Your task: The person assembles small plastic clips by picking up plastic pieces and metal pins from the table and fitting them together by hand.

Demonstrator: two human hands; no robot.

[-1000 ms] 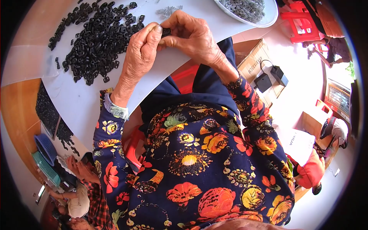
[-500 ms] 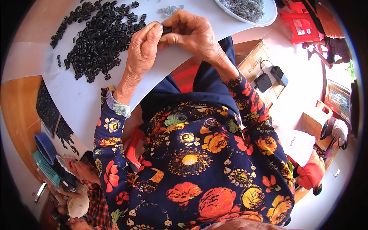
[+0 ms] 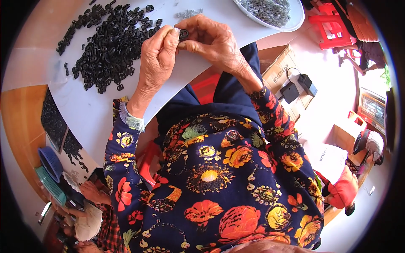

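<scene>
now that the black piece (image 3: 183, 34) pinched between left hand (image 3: 158, 52) and right hand (image 3: 214, 42) shows a rounder side, handling seems unfinished, fingers partly hiding it.

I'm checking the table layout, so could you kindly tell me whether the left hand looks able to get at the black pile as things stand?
Probably yes: the black pile lies beside the left hand, with nothing visible between them, though that hand is occupied at a small black part.

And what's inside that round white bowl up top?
The white bowl holds a heap of small greyish pieces. They cover its bottom, so anything underneath can't be seen; its far side is out of frame.
</scene>
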